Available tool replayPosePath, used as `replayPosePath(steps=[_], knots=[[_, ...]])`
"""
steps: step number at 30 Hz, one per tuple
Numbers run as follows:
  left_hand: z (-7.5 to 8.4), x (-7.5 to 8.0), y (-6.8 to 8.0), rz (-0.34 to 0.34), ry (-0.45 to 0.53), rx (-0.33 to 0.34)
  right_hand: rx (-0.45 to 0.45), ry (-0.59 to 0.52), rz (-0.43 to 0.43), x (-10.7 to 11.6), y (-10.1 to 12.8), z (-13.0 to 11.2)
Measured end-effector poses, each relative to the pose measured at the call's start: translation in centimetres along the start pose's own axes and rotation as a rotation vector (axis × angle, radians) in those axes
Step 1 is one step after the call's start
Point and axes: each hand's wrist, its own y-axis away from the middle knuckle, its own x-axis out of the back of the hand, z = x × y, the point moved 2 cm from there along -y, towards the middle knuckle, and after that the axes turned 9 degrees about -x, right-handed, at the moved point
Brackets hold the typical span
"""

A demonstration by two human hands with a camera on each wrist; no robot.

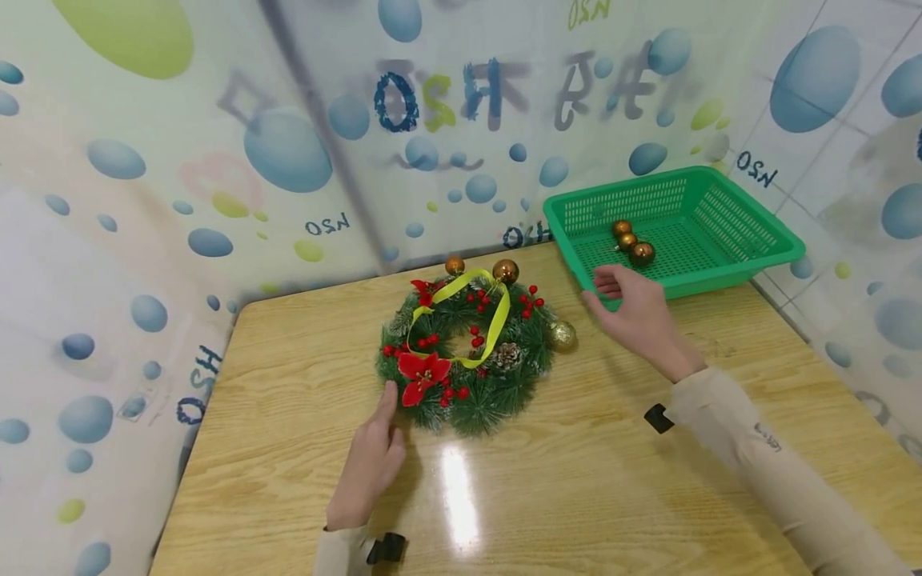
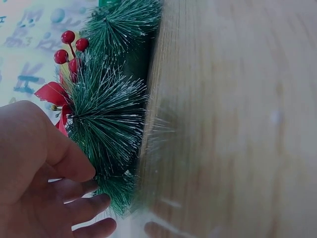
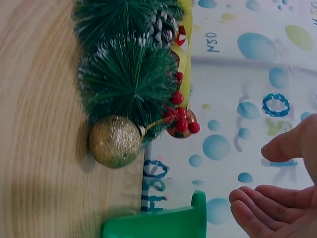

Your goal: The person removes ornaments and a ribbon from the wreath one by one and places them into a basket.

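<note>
Two loose-fingered hands, our left hand and right hand, are gripping nothing; we are guessing at a light, bendy wreath, best held around its edge.

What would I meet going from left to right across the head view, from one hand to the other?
Left hand, large red flower, pine cone, glittery gold ball, right hand.
</note>
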Motion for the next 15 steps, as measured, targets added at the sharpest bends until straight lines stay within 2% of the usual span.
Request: replayPosePath(steps=[7, 15], knots=[[0.0, 0.0, 0.0, 0.007, -0.006, -0.010, -0.017, -0.039, -0.058, -1.4, 0.7, -0.4], [0.0, 0.0, 0.0, 0.001, -0.003, -0.009, -0.054, -0.019, -0.133, -3.4, 1.4, -0.1]])
